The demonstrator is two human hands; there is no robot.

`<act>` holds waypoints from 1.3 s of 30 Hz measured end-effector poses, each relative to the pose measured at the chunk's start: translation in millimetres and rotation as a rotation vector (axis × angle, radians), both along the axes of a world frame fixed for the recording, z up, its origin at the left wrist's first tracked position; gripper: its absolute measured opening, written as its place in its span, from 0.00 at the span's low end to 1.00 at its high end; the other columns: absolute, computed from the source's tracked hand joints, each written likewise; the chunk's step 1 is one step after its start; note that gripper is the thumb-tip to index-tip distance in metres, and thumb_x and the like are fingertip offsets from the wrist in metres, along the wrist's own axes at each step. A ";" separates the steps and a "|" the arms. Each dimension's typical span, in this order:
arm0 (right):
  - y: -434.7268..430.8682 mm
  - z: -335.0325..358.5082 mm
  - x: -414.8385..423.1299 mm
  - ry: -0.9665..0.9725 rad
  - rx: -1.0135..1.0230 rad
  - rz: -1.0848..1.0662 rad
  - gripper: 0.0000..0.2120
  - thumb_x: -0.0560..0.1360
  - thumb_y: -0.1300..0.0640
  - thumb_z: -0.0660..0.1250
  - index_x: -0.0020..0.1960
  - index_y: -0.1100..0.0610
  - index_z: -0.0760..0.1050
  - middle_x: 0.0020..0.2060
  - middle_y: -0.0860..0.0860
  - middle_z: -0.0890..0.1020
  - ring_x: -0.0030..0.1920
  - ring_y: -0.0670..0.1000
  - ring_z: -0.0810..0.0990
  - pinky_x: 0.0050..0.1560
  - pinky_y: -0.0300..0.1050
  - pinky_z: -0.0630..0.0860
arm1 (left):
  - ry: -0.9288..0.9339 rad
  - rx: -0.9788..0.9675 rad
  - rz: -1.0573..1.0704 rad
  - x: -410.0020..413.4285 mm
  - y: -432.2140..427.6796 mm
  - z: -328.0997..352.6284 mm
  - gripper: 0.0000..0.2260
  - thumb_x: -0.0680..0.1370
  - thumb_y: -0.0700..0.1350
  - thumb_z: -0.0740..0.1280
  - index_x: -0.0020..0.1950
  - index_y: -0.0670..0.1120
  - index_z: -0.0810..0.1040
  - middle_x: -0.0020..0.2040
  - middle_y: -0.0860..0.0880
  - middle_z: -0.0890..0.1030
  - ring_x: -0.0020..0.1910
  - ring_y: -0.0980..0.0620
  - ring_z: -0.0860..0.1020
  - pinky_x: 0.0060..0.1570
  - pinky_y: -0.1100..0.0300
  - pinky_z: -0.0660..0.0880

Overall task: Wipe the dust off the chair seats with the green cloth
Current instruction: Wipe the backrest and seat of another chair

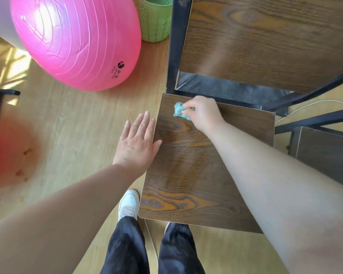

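small black logo (121, 65) and illegible blurred print on the pink ball (75, 42)

Right hand (203, 113) hides part of green cloth (179, 112).

The cloth (180, 112) rests on the chair seat (196, 171) at its far left corner, just before the backrest (265, 40). Left of the chair, an exercise ball (77, 40) sits on the floor (71, 125), with a bin (156, 22) behind, between ball and backrest.

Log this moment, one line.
right hand: grips green cloth on chair seat, far-left corner | left hand: open, at seat's left edge
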State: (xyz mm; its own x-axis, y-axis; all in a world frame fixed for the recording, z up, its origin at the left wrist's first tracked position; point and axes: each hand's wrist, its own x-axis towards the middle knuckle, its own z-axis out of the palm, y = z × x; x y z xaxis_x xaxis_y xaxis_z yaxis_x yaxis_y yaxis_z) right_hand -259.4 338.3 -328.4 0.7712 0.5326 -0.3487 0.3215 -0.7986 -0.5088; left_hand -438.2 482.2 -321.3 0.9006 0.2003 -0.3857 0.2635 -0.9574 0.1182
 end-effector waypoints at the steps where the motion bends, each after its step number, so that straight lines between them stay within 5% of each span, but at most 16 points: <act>1: -5.0 -1.7 -9.9 -0.004 0.011 0.003 0.11 0.77 0.54 0.69 0.57 0.55 0.83 0.51 0.53 0.82 0.52 0.54 0.78 0.53 0.44 0.70 | 0.008 0.004 -0.004 -1.9 -0.5 -0.1 0.29 0.84 0.58 0.44 0.81 0.46 0.45 0.82 0.47 0.42 0.80 0.50 0.39 0.78 0.48 0.40; 14: -48.7 -0.8 -80.3 0.086 0.135 -0.109 0.09 0.77 0.57 0.69 0.55 0.57 0.84 0.45 0.51 0.79 0.46 0.52 0.77 0.47 0.44 0.70 | 0.003 -0.005 -0.032 -11.2 -15.7 9.5 0.30 0.82 0.58 0.42 0.81 0.45 0.48 0.82 0.47 0.45 0.80 0.51 0.41 0.78 0.48 0.41; 21: -106.4 4.0 -16.9 -0.149 -0.033 -0.445 0.13 0.79 0.52 0.65 0.61 0.54 0.80 0.53 0.55 0.81 0.53 0.55 0.78 0.50 0.39 0.67 | 0.014 0.026 -0.025 -16.4 -18.4 9.0 0.29 0.83 0.57 0.45 0.81 0.44 0.49 0.82 0.47 0.46 0.80 0.50 0.43 0.78 0.48 0.43; 25: -112.3 -4.5 -12.8 -0.120 -0.096 -0.439 0.17 0.80 0.51 0.65 0.67 0.52 0.76 0.61 0.54 0.79 0.59 0.55 0.78 0.56 0.43 0.73 | 0.026 0.049 -0.017 -29.0 -16.6 10.3 0.28 0.84 0.56 0.47 0.81 0.44 0.49 0.82 0.46 0.46 0.80 0.49 0.43 0.78 0.47 0.43; 39: -40.1 -23.8 -119.7 -0.026 0.042 -0.175 0.14 0.77 0.60 0.64 0.60 0.55 0.81 0.52 0.52 0.76 0.49 0.50 0.75 0.54 0.43 0.73 | 0.094 0.056 -0.040 -103.8 -10.5 -1.1 0.28 0.84 0.57 0.44 0.81 0.45 0.46 0.82 0.46 0.44 0.80 0.48 0.42 0.78 0.46 0.43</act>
State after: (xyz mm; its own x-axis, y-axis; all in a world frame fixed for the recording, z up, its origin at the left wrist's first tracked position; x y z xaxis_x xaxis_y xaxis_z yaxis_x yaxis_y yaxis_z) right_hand -379.1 298.2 -352.1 0.8618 0.4033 -0.3077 0.1930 -0.8217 -0.5363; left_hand -541.9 471.8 -322.5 0.8689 0.1888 -0.4576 0.2324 -0.9718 0.0405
